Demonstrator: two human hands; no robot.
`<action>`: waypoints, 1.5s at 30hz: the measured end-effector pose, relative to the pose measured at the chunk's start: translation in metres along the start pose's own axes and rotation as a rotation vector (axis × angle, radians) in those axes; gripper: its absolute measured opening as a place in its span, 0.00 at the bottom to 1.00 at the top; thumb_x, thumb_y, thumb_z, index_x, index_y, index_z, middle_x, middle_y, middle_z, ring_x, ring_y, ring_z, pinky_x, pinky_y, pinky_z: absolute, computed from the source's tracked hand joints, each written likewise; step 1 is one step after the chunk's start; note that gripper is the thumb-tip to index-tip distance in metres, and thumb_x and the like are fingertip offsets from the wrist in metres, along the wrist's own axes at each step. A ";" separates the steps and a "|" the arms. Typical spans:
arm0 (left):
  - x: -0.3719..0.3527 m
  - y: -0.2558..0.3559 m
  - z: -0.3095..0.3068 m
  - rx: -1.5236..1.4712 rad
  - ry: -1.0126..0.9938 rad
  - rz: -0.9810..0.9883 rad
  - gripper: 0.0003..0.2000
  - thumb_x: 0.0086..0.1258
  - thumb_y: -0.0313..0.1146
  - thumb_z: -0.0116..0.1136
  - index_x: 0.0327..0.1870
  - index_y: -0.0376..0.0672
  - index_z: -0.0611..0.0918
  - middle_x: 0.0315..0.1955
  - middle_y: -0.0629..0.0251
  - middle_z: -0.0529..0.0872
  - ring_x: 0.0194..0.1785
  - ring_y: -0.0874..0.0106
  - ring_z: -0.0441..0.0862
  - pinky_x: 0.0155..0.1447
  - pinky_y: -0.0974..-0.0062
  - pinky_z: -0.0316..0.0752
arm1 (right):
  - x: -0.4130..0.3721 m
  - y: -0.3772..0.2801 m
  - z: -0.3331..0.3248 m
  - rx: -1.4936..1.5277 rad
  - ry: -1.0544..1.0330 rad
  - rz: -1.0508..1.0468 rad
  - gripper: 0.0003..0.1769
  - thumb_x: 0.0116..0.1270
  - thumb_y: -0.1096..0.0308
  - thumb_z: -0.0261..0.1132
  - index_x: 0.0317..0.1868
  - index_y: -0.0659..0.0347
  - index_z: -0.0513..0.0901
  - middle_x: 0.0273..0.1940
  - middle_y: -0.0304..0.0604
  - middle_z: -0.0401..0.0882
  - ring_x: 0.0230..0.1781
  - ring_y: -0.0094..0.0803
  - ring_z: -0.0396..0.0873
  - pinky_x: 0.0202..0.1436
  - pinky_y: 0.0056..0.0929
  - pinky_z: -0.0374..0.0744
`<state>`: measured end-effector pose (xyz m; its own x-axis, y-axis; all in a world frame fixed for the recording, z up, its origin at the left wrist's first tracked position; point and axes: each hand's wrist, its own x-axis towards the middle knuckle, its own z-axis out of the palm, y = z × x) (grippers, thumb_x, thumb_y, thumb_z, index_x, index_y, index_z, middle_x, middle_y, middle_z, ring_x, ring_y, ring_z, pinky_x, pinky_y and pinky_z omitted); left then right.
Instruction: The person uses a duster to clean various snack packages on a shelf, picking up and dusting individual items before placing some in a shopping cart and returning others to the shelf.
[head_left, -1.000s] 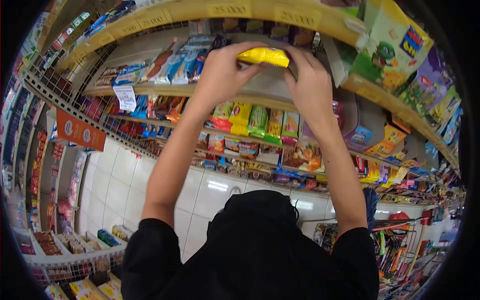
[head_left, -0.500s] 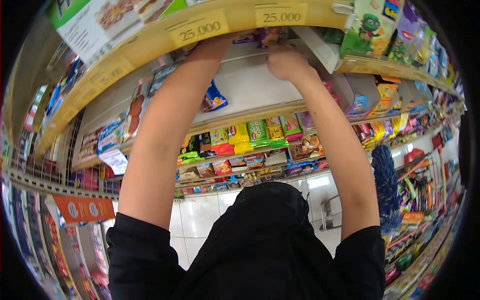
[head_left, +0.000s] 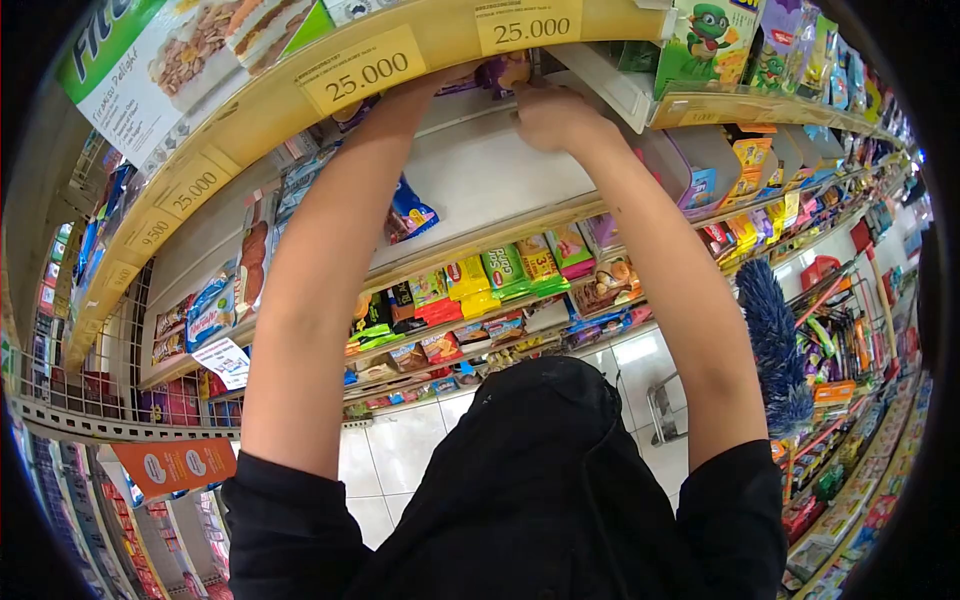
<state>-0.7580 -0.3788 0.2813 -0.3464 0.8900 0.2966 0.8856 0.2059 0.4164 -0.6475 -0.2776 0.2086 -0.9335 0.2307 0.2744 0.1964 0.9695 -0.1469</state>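
Observation:
Both my arms reach deep into a white shelf (head_left: 490, 165) under a yellow-edged upper shelf. My right hand (head_left: 553, 115) is at the back with its fingers curled, close against a purple packet (head_left: 505, 72). Whether that packet is in its grip is hidden. My left forearm (head_left: 340, 230) passes under the price strip, and the upper shelf covers the left hand's fingers. More purple wrapping (head_left: 457, 82) shows between the two wrists. A blue packet (head_left: 410, 212) lies on the shelf beside my left forearm.
The upper shelf edge (head_left: 430, 62) with price tags hangs low over my wrists. A white divider (head_left: 610, 88) stands right of my right hand. Packets of sweets (head_left: 470, 280) fill lower rows. A blue duster (head_left: 770, 345) is by my right elbow; a wire rack (head_left: 110, 330) is at left.
The view has shifted slightly, so the shelves and both arms appear further left. My right hand stays beside the purple packet at the back, and my left hand remains under the upper shelf.

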 end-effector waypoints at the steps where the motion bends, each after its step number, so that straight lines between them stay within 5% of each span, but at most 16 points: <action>1: -0.005 0.008 -0.001 0.048 -0.047 0.002 0.33 0.63 0.58 0.53 0.62 0.40 0.69 0.59 0.55 0.70 0.63 0.63 0.66 0.66 0.69 0.58 | -0.008 -0.003 -0.011 0.010 -0.104 -0.044 0.21 0.65 0.64 0.50 0.57 0.64 0.70 0.53 0.57 0.75 0.53 0.51 0.74 0.58 0.45 0.71; 4: -0.027 0.034 -0.012 0.253 -0.175 -0.019 0.35 0.63 0.59 0.52 0.63 0.40 0.67 0.62 0.53 0.69 0.65 0.62 0.64 0.68 0.69 0.56 | -0.066 -0.001 -0.034 0.153 0.034 -0.393 0.17 0.66 0.67 0.50 0.51 0.66 0.75 0.54 0.59 0.72 0.56 0.50 0.71 0.58 0.45 0.70; 7: -0.061 0.037 0.003 0.472 -0.176 -0.219 0.39 0.64 0.59 0.50 0.66 0.35 0.62 0.67 0.48 0.59 0.72 0.60 0.52 0.73 0.69 0.46 | -0.138 0.003 -0.055 0.510 0.149 -0.407 0.16 0.66 0.66 0.55 0.49 0.67 0.75 0.52 0.57 0.74 0.53 0.51 0.73 0.56 0.44 0.72; 8: -0.077 0.046 0.006 0.521 -0.120 -0.061 0.35 0.66 0.54 0.51 0.66 0.33 0.63 0.65 0.46 0.63 0.71 0.60 0.55 0.71 0.69 0.51 | -0.158 0.011 -0.057 0.672 0.215 -0.461 0.17 0.66 0.63 0.56 0.49 0.67 0.75 0.53 0.56 0.73 0.53 0.51 0.73 0.57 0.41 0.72; 9: -0.090 0.081 0.003 0.254 -0.235 -0.134 0.34 0.67 0.51 0.52 0.66 0.33 0.63 0.66 0.47 0.62 0.71 0.57 0.55 0.71 0.70 0.51 | -0.176 0.022 -0.064 0.878 0.140 -0.450 0.18 0.65 0.62 0.56 0.47 0.68 0.76 0.46 0.58 0.77 0.48 0.54 0.74 0.56 0.43 0.71; 13: -0.136 0.150 0.021 0.430 0.066 0.240 0.13 0.62 0.27 0.53 0.48 0.38 0.79 0.59 0.46 0.70 0.65 0.49 0.64 0.67 0.57 0.57 | -0.263 0.093 -0.038 1.379 0.076 0.113 0.16 0.66 0.67 0.60 0.51 0.68 0.76 0.42 0.45 0.82 0.42 0.28 0.80 0.48 0.25 0.77; 16: -0.179 0.146 0.042 -0.094 0.205 0.365 0.04 0.58 0.22 0.55 0.33 0.37 0.77 0.43 0.44 0.78 0.46 0.56 0.77 0.54 0.60 0.71 | -0.344 0.160 0.001 0.974 0.284 0.660 0.15 0.67 0.67 0.59 0.48 0.69 0.78 0.41 0.45 0.82 0.40 0.29 0.80 0.46 0.26 0.77; 18: -0.192 0.137 0.067 -0.282 0.035 0.258 0.06 0.61 0.28 0.58 0.26 0.37 0.76 0.35 0.53 0.78 0.40 0.63 0.75 0.49 0.65 0.71 | -0.416 0.193 0.012 0.571 0.360 0.905 0.15 0.64 0.66 0.60 0.46 0.69 0.79 0.39 0.51 0.82 0.41 0.38 0.81 0.46 0.31 0.77; 20: -0.189 0.158 0.135 -0.621 0.064 -0.001 0.10 0.51 0.18 0.59 0.35 0.36 0.78 0.26 0.56 0.82 0.30 0.64 0.80 0.39 0.69 0.77 | -0.489 0.218 0.019 0.406 0.431 1.136 0.15 0.60 0.66 0.62 0.45 0.68 0.79 0.39 0.55 0.82 0.42 0.45 0.81 0.47 0.35 0.76; 21: -0.186 0.157 0.159 -0.618 -0.190 -0.068 0.14 0.56 0.18 0.59 0.45 0.35 0.76 0.33 0.57 0.83 0.37 0.70 0.80 0.41 0.77 0.75 | -0.523 0.232 0.019 0.319 0.478 1.240 0.15 0.58 0.68 0.62 0.45 0.67 0.79 0.39 0.55 0.81 0.42 0.46 0.80 0.48 0.36 0.76; 24: -0.187 0.160 0.294 -0.941 -0.300 -0.597 0.17 0.68 0.27 0.53 0.57 0.33 0.71 0.45 0.54 0.82 0.47 0.70 0.80 0.56 0.77 0.71 | -0.614 0.281 0.024 -0.188 0.394 1.347 0.18 0.52 0.72 0.64 0.45 0.64 0.79 0.46 0.58 0.77 0.48 0.51 0.75 0.52 0.41 0.73; 25: -0.198 0.149 0.339 -0.772 -0.377 -0.685 0.19 0.72 0.37 0.49 0.59 0.36 0.70 0.46 0.54 0.81 0.48 0.70 0.80 0.54 0.76 0.72 | -0.638 0.299 0.032 -0.275 0.360 1.383 0.20 0.49 0.73 0.65 0.46 0.63 0.79 0.50 0.60 0.74 0.51 0.53 0.73 0.53 0.43 0.72; 31: -0.261 0.118 0.516 -0.428 -0.857 -1.009 0.21 0.73 0.43 0.43 0.60 0.37 0.69 0.48 0.54 0.81 0.50 0.68 0.79 0.57 0.72 0.70 | -0.686 0.360 0.034 -0.316 0.168 1.268 0.18 0.49 0.72 0.67 0.43 0.62 0.78 0.49 0.54 0.72 0.52 0.49 0.71 0.63 0.45 0.65; 33: -0.259 0.123 0.537 -0.384 -0.949 -1.052 0.22 0.74 0.44 0.40 0.61 0.38 0.69 0.49 0.54 0.80 0.51 0.67 0.79 0.57 0.71 0.70 | -0.707 0.380 0.037 -0.046 0.330 1.221 0.16 0.50 0.71 0.67 0.41 0.62 0.77 0.45 0.50 0.75 0.49 0.46 0.73 0.65 0.48 0.62; 40: -0.149 0.196 0.531 -0.783 -1.025 -1.245 0.26 0.75 0.51 0.33 0.63 0.39 0.68 0.51 0.54 0.79 0.53 0.65 0.78 0.61 0.66 0.68 | -0.758 0.381 0.005 -0.244 0.599 1.328 0.10 0.54 0.72 0.67 0.37 0.61 0.77 0.33 0.44 0.77 0.37 0.42 0.76 0.53 0.38 0.69; 45: 0.018 0.353 0.494 -1.041 -1.116 -0.703 0.27 0.74 0.52 0.36 0.65 0.42 0.65 0.40 0.56 0.85 0.45 0.64 0.83 0.48 0.70 0.76 | -0.808 0.360 0.007 -0.246 0.960 1.711 0.09 0.60 0.68 0.64 0.31 0.65 0.74 0.26 0.51 0.75 0.27 0.48 0.74 0.34 0.39 0.72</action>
<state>-0.2984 -0.0893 0.0092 0.2200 0.6758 -0.7034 -0.0608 0.7292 0.6816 0.1757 -0.1160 -0.0727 0.6676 0.6520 0.3595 0.6659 -0.3069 -0.6800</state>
